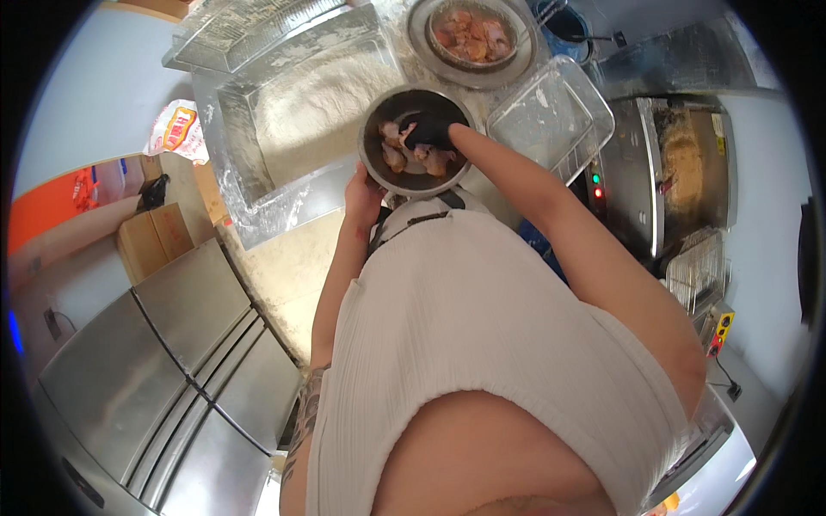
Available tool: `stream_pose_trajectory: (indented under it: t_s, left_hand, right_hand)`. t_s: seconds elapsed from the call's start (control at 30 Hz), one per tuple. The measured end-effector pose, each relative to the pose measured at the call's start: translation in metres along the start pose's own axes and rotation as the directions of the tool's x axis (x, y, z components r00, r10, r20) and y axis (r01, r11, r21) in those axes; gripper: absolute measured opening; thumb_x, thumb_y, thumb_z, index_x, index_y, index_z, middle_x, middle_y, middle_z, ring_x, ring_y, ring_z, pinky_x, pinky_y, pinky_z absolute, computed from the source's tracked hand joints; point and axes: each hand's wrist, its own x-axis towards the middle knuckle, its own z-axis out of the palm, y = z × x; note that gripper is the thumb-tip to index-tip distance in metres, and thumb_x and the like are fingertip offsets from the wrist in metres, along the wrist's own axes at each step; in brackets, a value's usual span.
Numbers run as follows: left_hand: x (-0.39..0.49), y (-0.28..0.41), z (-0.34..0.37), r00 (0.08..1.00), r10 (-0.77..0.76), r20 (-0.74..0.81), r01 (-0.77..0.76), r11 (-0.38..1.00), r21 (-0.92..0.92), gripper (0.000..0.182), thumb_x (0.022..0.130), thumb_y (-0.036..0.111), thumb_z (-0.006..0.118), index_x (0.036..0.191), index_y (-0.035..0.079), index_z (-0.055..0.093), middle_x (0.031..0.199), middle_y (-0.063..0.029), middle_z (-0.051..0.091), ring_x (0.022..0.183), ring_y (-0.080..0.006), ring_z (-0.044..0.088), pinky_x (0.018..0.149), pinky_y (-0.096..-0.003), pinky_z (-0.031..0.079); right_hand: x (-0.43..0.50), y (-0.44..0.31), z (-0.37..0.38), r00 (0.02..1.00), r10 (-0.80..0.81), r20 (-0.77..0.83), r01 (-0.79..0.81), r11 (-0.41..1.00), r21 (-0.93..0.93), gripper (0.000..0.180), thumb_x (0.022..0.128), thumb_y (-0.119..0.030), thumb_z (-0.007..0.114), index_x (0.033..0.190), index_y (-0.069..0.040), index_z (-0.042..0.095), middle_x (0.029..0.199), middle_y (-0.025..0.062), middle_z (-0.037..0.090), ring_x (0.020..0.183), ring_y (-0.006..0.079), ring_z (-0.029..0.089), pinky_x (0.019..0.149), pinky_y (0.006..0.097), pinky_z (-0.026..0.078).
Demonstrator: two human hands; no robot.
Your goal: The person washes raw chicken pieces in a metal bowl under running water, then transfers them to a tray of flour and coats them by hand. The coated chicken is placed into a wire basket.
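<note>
Close in front of my body is a round metal bowl point(413, 188) with several raw chicken pieces point(393, 157) in it. My left hand point(366, 195), bare, grips the bowl at its lower left side; some of the fingers are hidden beneath it. Inside the bowl, my right hand point(429, 132) in a black glove has its fingers on a chicken piece. Whether the fingers close on that piece is hard to tell. To the left of the bowl lies a large metal tray point(293, 200) of white flour point(316, 103).
Beyond the bowl stands another round metal bowl point(477, 64) of raw chicken. A clear rectangular container point(539, 116) lies right of my bowl, near a metal fryer point(629, 161). A wire basket point(226, 39) rests at the flour tray's far edge. Steel cabinet doors point(129, 361) stand at lower left.
</note>
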Motion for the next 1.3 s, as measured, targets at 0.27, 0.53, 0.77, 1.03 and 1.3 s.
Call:
stream_pose_trajectory:
  t_s: [0.27, 0.53, 0.77, 1.03, 1.3]
  left_hand:
    - [-0.004, 0.003, 0.006, 1.0, -0.015, -0.02, 0.015, 0.999, -0.031, 0.043, 0.103, 0.038, 0.031, 0.128, 0.009, 0.05, 0.126, -0.008, 0.057, 0.11, -0.0214, 0.054, 0.093, -0.0383, 0.042]
    - [-0.002, 0.0, 0.002, 0.999, -0.029, -0.035, 0.028, 0.999, -0.019, 0.045, 0.103, 0.039, 0.032, 0.131, 0.008, 0.047, 0.129, -0.0091, 0.054, 0.116, -0.0237, 0.051, 0.099, -0.0404, 0.039]
    - [-0.003, -0.003, 0.001, 0.997, 0.007, -0.075, -0.008, 1.0, -0.013, 0.039, 0.103, 0.039, 0.034, 0.122, 0.012, 0.054, 0.114, -0.0037, 0.061, 0.098, -0.0159, 0.055, 0.082, -0.0324, 0.043]
    - [0.003, -0.009, -0.01, 0.998, -0.024, -0.052, 0.022, 0.999, -0.037, 0.041, 0.103, 0.037, 0.031, 0.124, 0.009, 0.054, 0.122, -0.0057, 0.059, 0.11, -0.0207, 0.054, 0.096, -0.0401, 0.042]
    - [0.0, -0.006, -0.003, 0.998, -0.038, -0.047, 0.033, 0.994, -0.106, 0.043, 0.104, 0.035, 0.03, 0.135, 0.009, 0.045, 0.134, -0.0073, 0.051, 0.121, -0.0229, 0.048, 0.102, -0.0414, 0.037]
  right_hand:
    - [-0.047, -0.02, -0.072, 0.899, -0.433, 0.058, 0.309, 0.723, 0.618, 0.012, 0.083, -0.014, 0.061, 0.091, -0.005, 0.062, 0.084, 0.0018, 0.062, 0.073, 0.0096, 0.057, 0.064, 0.0235, 0.046]
    - [-0.017, -0.043, -0.197, 0.758, -0.17, -0.63, 0.312, 0.942, 0.122, 0.039, 0.075, -0.015, 0.076, 0.111, -0.009, 0.062, 0.109, 0.0084, 0.062, 0.092, 0.0205, 0.062, 0.074, 0.0353, 0.055]
    - [-0.021, -0.053, -0.202, 0.572, -0.474, -0.67, 0.251, 0.878, -0.407, 0.041, 0.077, -0.016, 0.07, 0.116, -0.008, 0.062, 0.118, 0.0101, 0.063, 0.101, 0.0253, 0.062, 0.083, 0.0387, 0.052]
    - [-0.027, -0.035, 0.016, 0.767, -0.638, -0.064, 0.402, 0.557, -0.727, 0.045, 0.08, -0.032, 0.066, 0.117, -0.006, 0.059, 0.114, 0.0182, 0.062, 0.102, 0.0343, 0.061, 0.09, 0.0416, 0.047]
    - [-0.007, -0.026, 0.084, 0.911, -0.401, -0.094, 0.176, 0.586, -0.791, 0.033, 0.088, -0.031, 0.047, 0.107, -0.007, 0.057, 0.103, 0.027, 0.06, 0.092, 0.0417, 0.061, 0.083, 0.0476, 0.048]
